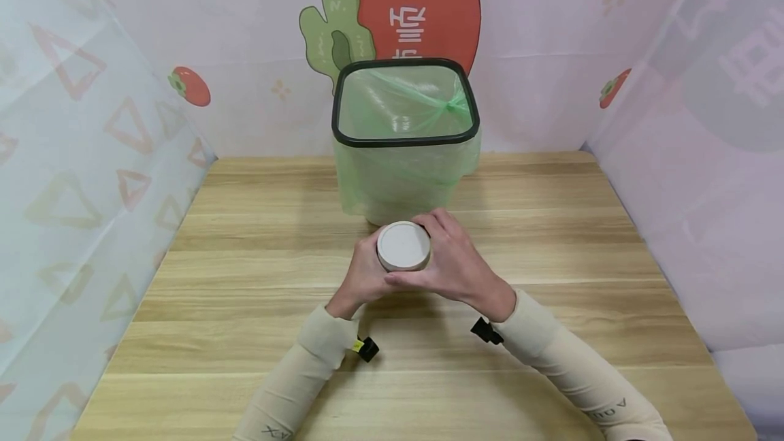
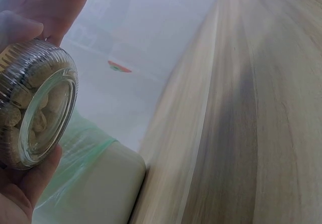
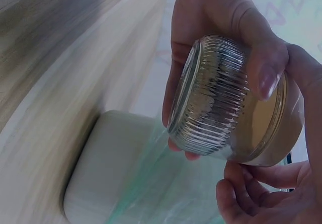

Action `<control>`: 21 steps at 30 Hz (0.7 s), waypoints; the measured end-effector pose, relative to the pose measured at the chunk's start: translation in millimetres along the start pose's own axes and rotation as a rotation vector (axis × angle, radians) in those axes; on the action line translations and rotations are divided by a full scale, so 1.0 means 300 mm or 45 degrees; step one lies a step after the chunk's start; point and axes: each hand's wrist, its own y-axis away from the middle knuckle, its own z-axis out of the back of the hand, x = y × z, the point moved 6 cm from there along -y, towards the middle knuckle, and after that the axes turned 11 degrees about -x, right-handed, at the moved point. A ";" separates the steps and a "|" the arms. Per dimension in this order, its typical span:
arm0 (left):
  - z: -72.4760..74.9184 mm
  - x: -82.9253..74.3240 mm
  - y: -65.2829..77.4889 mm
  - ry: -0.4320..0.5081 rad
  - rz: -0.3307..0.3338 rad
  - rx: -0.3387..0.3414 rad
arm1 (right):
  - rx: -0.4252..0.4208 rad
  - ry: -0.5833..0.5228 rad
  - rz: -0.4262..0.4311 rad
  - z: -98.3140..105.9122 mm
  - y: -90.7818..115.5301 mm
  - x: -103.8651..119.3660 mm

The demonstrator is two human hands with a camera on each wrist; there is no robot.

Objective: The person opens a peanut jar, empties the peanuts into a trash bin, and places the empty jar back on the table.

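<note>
A ribbed transparent jar (image 3: 211,103) is hanging off the table between the two hands, its base showing bare from below; a flat pale lid (image 1: 403,245) is facing up, and brownish nut-like pieces (image 2: 21,97) are lying against the base (whether the wall is glass or clear plastic, I cannot tell). The left hand (image 1: 363,276) is curling round the jar's left side; the right hand (image 1: 453,260) is gripping from the right, its thumb reaching along the near edge and its fingers round the far one.

The lid is probably the weak point: if it is sitting loose and the fingers are carrying the weight by it, the body could be parting from it and spilling the pieces; how tightly it is seated is not showing. Smooth patches between thumb and fingers could be slipping under an uneven squeeze; opposing twists could be tilting the jar.

Just ahead of the hands, a pale bin (image 2: 100,194) with a black rim (image 1: 404,143) is standing, its green bag (image 1: 401,172) draping outside; a forward lurch could be knocking it or snagging that film. Beneath the hands, the wooden table (image 1: 245,278) is waiting as a hard landing.
</note>
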 end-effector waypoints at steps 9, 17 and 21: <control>-0.007 0.005 0.003 0.013 0.016 -0.002 | 0.018 -0.026 0.039 0.004 -0.006 0.001; -0.007 0.002 0.002 0.007 0.021 0.005 | 0.054 -0.079 0.059 0.007 -0.012 -0.004; -0.008 0.002 0.002 0.017 0.023 0.013 | 0.078 -0.081 0.059 0.010 -0.014 -0.005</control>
